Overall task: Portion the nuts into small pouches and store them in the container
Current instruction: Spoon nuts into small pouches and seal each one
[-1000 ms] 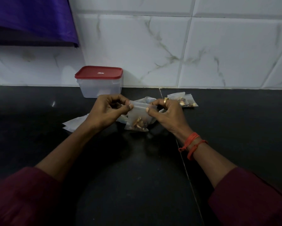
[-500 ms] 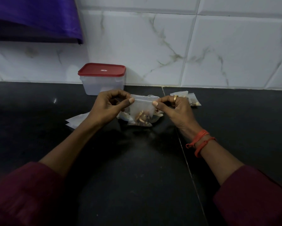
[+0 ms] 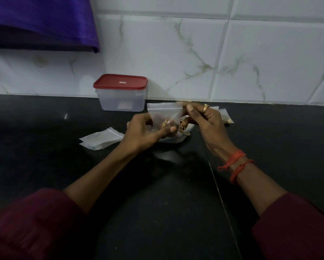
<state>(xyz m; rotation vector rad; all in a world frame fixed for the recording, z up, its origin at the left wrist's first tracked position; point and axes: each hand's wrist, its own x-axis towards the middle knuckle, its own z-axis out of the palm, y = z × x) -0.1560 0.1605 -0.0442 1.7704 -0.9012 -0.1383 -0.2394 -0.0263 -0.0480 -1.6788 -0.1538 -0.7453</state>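
Note:
A small clear pouch [image 3: 163, 114] with nuts in its bottom hangs tilted above the black counter. My right hand [image 3: 206, 124] pinches its top right corner. My left hand [image 3: 146, 131] cups the pouch's lower part, fingers curled round it. Under the pouch lies an open bag of nuts [image 3: 178, 135], partly hidden by my hands. A filled pouch [image 3: 225, 117] lies behind my right hand. The clear container [image 3: 121, 99] with a red lid stands shut against the wall.
A small stack of empty pouches [image 3: 101, 138] lies left of my left hand. The white tiled wall [image 3: 195, 53] closes off the back of the counter [image 3: 157, 203]. A purple cloth [image 3: 41, 21] hangs at the upper left.
My left hand dropped from the pouch's top edge to its lower part. The pouch tipped and its top rose towards the wall. The camera view shifted slightly.

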